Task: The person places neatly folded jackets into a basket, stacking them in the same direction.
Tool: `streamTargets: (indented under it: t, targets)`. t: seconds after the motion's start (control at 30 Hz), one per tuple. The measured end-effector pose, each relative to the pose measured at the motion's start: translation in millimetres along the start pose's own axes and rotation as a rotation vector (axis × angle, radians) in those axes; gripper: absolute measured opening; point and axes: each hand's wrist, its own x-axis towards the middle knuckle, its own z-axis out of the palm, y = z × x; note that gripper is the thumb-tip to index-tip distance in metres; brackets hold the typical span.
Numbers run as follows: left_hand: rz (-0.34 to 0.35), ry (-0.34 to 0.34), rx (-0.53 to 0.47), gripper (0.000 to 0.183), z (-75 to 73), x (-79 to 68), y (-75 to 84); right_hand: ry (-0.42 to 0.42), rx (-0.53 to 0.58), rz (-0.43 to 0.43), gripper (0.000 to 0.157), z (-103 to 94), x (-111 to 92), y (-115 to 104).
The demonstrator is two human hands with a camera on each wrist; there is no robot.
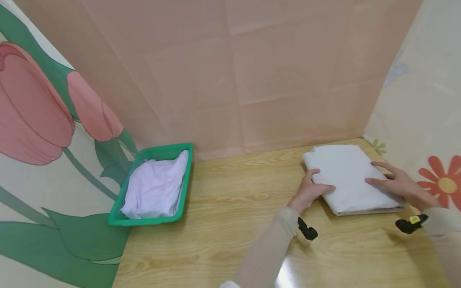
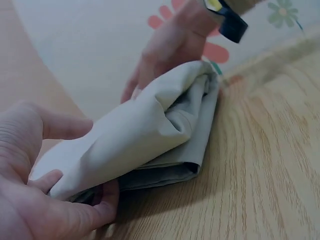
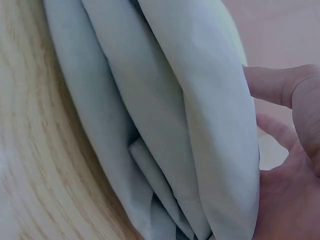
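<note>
A thick folded white cloth (image 1: 349,178) lies at the right end of the wooden table. My left hand (image 1: 309,190) grips its left edge, the thumb on top. In the left wrist view, the fingers of that left hand (image 2: 65,215) curl in under the cloth's lower edge. On the opposite side, my right hand (image 1: 399,185) holds the right edge, with the thumb over the top face. Close up in the right wrist view, stacked layers of the cloth (image 3: 150,100) show, and the right thumb (image 3: 272,85) meets the outer layer; some fingertips are hidden behind it.
A green plastic basket (image 1: 151,221) with a crumpled pale lilac cloth (image 1: 155,188) in it stands at the table's left edge. Pink sheeting (image 1: 230,80) hangs behind the wooden table (image 1: 230,208). Walls painted with flowers flank both sides.
</note>
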Motion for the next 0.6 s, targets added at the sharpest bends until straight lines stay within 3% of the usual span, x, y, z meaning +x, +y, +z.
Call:
streamTargets:
  t: [0.1,0.3,0.6]
  targets:
    - [-0.033,-0.032,-0.052,0.065,-2.1,0.6,1.4,-0.019,0.048,0.000,0.102,-2.3,-1,1]
    - [-0.051,0.006,0.075,0.065,-0.7,-3.4,5.5,-0.009,0.075,-0.017,0.102,-3.5,-2,1]
    - [0.035,0.016,0.096,0.071,5.5,-3.3,6.5,-0.045,0.140,-0.058,0.089,7.0,-3,6]
